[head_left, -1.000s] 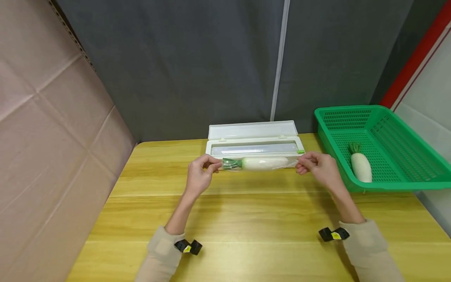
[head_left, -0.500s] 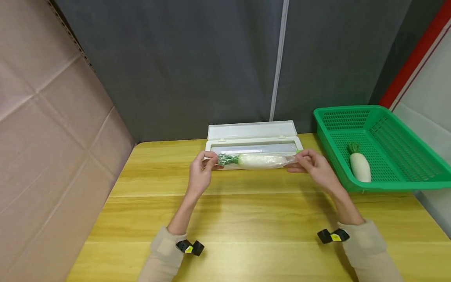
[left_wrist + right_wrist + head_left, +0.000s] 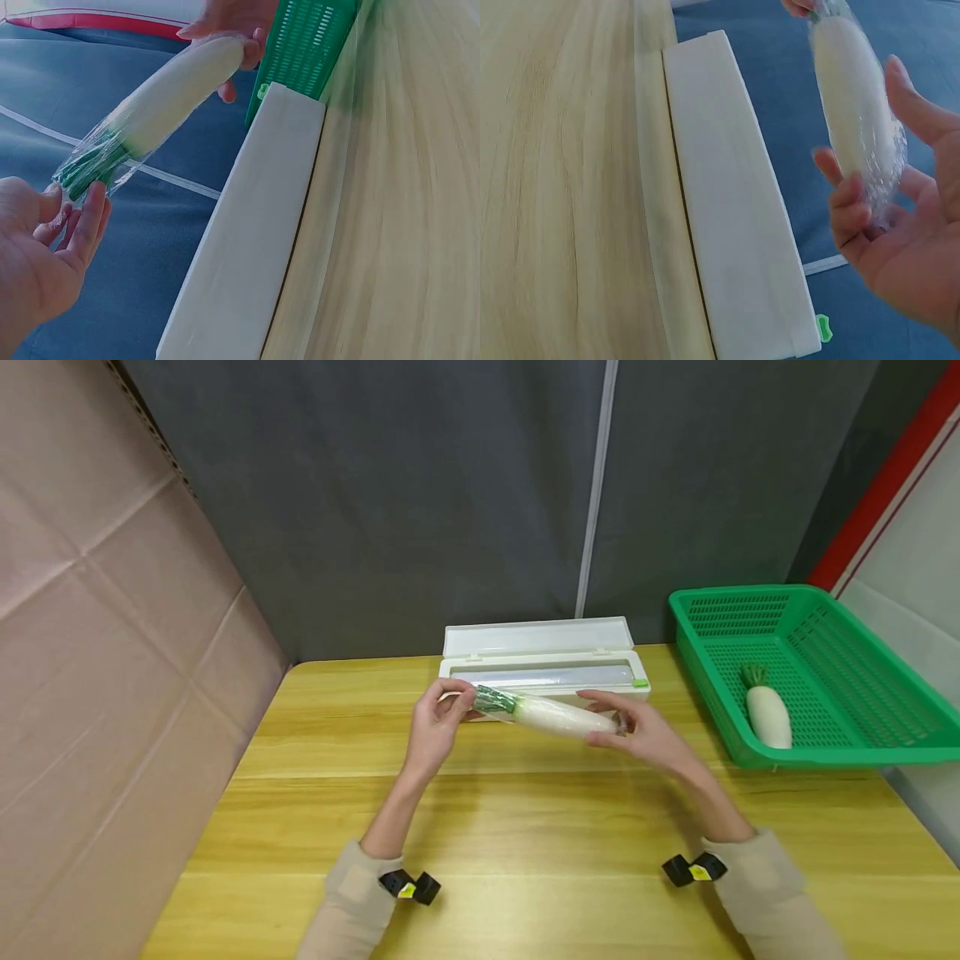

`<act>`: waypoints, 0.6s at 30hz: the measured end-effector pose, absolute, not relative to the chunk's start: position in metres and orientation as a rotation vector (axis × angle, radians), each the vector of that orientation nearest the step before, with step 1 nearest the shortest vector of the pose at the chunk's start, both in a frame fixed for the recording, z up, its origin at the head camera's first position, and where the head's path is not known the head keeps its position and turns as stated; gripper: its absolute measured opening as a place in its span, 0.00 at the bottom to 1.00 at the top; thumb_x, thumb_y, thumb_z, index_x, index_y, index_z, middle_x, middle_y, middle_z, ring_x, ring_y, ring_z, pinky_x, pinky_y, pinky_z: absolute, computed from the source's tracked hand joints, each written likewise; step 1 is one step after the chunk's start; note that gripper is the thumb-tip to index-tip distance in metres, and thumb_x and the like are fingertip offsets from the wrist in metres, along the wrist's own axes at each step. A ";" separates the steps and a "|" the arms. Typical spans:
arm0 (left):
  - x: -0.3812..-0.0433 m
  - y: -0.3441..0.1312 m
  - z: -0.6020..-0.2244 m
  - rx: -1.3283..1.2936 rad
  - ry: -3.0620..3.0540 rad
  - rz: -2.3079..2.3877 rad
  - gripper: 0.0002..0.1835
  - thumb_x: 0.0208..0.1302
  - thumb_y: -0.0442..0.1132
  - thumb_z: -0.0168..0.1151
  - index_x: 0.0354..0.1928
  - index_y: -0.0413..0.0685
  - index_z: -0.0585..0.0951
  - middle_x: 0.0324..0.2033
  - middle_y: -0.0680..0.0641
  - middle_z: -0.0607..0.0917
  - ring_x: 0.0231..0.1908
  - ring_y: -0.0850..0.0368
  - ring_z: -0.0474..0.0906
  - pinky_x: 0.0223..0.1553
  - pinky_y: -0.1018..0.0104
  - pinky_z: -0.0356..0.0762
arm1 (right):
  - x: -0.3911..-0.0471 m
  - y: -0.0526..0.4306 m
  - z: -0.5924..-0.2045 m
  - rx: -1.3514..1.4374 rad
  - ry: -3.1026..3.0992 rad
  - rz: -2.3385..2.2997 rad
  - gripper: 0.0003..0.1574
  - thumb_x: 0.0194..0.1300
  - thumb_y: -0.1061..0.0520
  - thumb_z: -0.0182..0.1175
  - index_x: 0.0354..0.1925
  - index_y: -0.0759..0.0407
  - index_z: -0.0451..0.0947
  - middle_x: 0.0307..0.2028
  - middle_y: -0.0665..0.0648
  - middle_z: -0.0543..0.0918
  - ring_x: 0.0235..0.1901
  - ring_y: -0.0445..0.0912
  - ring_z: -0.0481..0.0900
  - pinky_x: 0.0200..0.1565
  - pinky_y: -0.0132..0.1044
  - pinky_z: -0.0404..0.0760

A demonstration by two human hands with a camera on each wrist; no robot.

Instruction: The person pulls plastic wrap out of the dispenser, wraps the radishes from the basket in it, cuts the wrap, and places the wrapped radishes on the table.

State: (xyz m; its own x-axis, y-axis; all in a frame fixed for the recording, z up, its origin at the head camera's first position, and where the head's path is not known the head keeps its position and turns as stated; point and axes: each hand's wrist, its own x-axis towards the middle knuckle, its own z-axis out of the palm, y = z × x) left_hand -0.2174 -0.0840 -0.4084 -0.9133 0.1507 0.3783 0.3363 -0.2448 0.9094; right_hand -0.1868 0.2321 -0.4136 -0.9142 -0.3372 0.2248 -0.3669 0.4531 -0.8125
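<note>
A white radish point(image 3: 558, 716) with green leaf stubs, wrapped in clear plastic film, is held up in front of the white cling film box, its root end tilted lower to the right. My left hand point(image 3: 429, 731) pinches the film at the leafy end between thumb and fingers; the left wrist view shows the green stalks point(image 3: 94, 166) beside those fingertips. Around the root end are the fingers of my right hand point(image 3: 648, 735), curled under the wrapped tip. In the right wrist view the right thumb point(image 3: 919, 109) stands spread along the radish's side.
Behind the hands stands the cling film box point(image 3: 540, 662) with its lid raised, a film roll inside and a green slider at its right end. A green basket point(image 3: 738, 747) at the right holds another white radish point(image 3: 768, 717). A dark curtain point(image 3: 375, 527) hangs behind the wooden table point(image 3: 540, 843).
The radish has gone from level to tilted, its right end lower. My right hand has moved left from the twisted film end onto the root end. The left hand keeps its pinch.
</note>
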 end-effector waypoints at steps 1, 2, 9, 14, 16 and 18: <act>-0.217 -0.083 -0.408 -0.610 -1.846 -2.320 0.09 0.72 0.26 0.57 0.47 0.23 0.73 0.42 0.45 0.79 0.39 0.59 0.82 0.45 0.56 0.85 | -0.187 0.231 -0.414 0.653 -2.668 1.490 0.36 0.63 0.56 0.72 0.68 0.59 0.74 0.53 0.62 0.83 0.34 0.48 0.73 0.33 0.34 0.73; -0.217 -0.083 -0.407 -0.617 -1.843 -2.329 0.10 0.73 0.27 0.57 0.48 0.24 0.73 0.42 0.45 0.79 0.39 0.59 0.82 0.45 0.56 0.84 | -0.186 0.229 -0.414 0.656 -2.687 1.497 0.34 0.63 0.55 0.72 0.65 0.59 0.76 0.50 0.61 0.83 0.35 0.48 0.74 0.34 0.34 0.74; -0.218 -0.080 -0.407 -0.634 -1.754 -2.386 0.17 0.76 0.29 0.54 0.59 0.24 0.69 0.48 0.43 0.78 0.44 0.55 0.83 0.51 0.55 0.83 | -0.184 0.221 -0.413 0.590 -2.703 1.565 0.17 0.66 0.51 0.70 0.50 0.58 0.85 0.31 0.54 0.79 0.31 0.49 0.73 0.30 0.35 0.71; -0.216 -0.074 -0.409 -0.567 -1.687 -2.437 0.22 0.76 0.30 0.52 0.66 0.28 0.63 0.51 0.40 0.77 0.45 0.50 0.83 0.53 0.56 0.81 | -0.183 0.215 -0.411 0.535 -2.599 1.614 0.16 0.68 0.55 0.67 0.50 0.63 0.84 0.32 0.56 0.79 0.31 0.48 0.71 0.30 0.35 0.70; -0.214 -0.071 -0.412 -0.525 -1.730 -2.448 0.23 0.77 0.32 0.53 0.68 0.29 0.63 0.52 0.36 0.77 0.46 0.50 0.83 0.53 0.56 0.81 | -0.183 0.212 -0.409 0.486 -2.566 1.621 0.18 0.68 0.55 0.67 0.52 0.65 0.84 0.32 0.57 0.79 0.30 0.47 0.71 0.29 0.34 0.68; -0.212 -0.067 -0.414 -0.496 -1.810 -2.451 0.23 0.77 0.34 0.53 0.68 0.30 0.64 0.54 0.33 0.77 0.46 0.50 0.83 0.54 0.57 0.81 | -0.183 0.207 -0.408 0.444 -2.537 1.613 0.20 0.68 0.55 0.67 0.53 0.65 0.84 0.33 0.58 0.80 0.29 0.46 0.70 0.27 0.33 0.67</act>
State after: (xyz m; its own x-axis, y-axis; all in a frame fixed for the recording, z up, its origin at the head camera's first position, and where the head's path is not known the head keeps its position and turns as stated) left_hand -0.2123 -0.0672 -0.4138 -0.9469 0.1454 0.2869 0.2314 -0.3113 0.9217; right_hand -0.1827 0.2073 -0.4081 -0.9522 -0.1888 0.2402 -0.2976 0.3955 -0.8689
